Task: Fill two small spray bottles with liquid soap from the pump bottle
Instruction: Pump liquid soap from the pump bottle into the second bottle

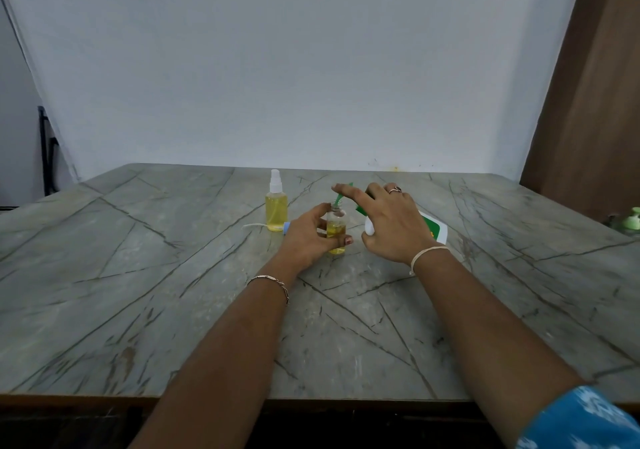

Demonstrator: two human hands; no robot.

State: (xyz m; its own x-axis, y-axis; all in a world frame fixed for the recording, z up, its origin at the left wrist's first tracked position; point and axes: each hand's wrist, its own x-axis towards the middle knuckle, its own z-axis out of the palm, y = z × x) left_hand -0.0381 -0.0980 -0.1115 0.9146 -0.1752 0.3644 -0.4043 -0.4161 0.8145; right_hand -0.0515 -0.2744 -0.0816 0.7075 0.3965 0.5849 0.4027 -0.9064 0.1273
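- Two small clear plastic spray bottles stood upright on the grey veined stone table [173, 293]: the capped spray bottle [276, 208], full of yellow liquid, and near it the open spray bottle [336, 232], part-filled, clasped by the curled fingers of the left hand [306, 237].
- The right hand [393, 225] gripped the white pump bottle [434, 229], its long axis tipped leftward, green spout [339, 196] aimed down at the open neck, forefinger stretched along the pump.
- Likely hazard: the neck was narrow, so a drifting spout or a hard press could send soap over the fingers.

pump bottle [439, 233] white-green | soap [276, 211] yellow | table [138, 275] grey — dark-veined | sleeve [581, 421] seemingly blue-white
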